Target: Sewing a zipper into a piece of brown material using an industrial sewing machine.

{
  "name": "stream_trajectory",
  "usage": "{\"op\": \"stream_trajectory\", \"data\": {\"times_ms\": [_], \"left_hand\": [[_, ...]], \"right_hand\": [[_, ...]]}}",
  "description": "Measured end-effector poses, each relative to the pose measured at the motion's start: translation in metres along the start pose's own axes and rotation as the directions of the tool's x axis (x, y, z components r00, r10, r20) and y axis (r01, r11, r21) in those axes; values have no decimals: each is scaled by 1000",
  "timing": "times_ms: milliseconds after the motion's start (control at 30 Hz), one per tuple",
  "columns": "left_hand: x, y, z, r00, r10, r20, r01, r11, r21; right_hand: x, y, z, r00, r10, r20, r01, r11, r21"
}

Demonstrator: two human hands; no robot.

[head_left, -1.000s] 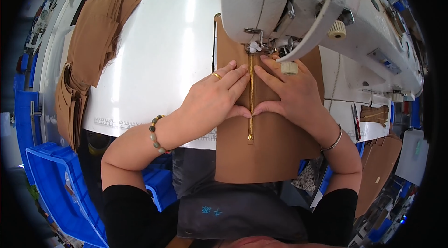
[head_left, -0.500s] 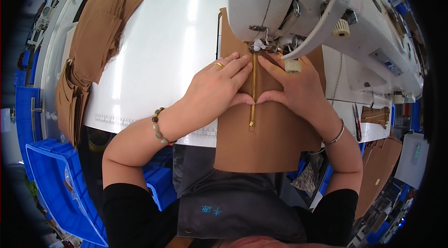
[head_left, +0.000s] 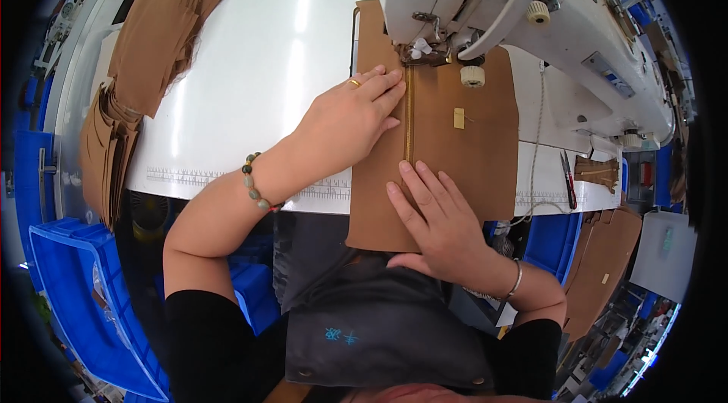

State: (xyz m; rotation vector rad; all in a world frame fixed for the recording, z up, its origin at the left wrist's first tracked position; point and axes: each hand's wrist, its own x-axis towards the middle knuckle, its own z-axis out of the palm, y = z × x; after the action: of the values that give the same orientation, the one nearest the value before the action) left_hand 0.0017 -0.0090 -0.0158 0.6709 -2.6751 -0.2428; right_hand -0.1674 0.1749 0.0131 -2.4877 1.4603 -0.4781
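Observation:
A brown leather-like panel (head_left: 481, 168) lies on the white sewing table, its near end hanging over the front edge. A gold metal zipper (head_left: 409, 111) runs lengthwise along it, up to the presser foot (head_left: 422, 55) of a white sewing machine (head_left: 531, 35). My left hand (head_left: 345, 119) rests flat on the panel just left of the zipper, fingertips close to the presser foot. My right hand (head_left: 440, 228), fingers outstretched, lies on the panel's nearer part and covers the zipper's lower end. A small yellowish tag (head_left: 459, 119) sits on the panel right of the zipper.
Stacked brown pieces (head_left: 155, 39) lie at the table's far left, more below them. Blue bins (head_left: 83, 251) stand at the left below table height. At the right are scissors or snips (head_left: 569, 181), zipper strips (head_left: 597, 172) and larger brown panels (head_left: 599, 266).
My right hand has drawn back toward me from beside the presser foot to the panel's near part. The small tag now shows. My left hand stays by the zipper.

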Motion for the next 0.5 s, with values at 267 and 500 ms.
{"op": "stream_trajectory", "data": {"times_ms": [267,500], "left_hand": [[-32,12,-38,966,-157,-206,162,987,9],[-72,48,-28,962,28,-273,-55,994,-91]], "right_hand": [[-9,17,0,970,241,19,-217,831,512],[-9,29,-9,962,270,36,-196,594,780]]}}
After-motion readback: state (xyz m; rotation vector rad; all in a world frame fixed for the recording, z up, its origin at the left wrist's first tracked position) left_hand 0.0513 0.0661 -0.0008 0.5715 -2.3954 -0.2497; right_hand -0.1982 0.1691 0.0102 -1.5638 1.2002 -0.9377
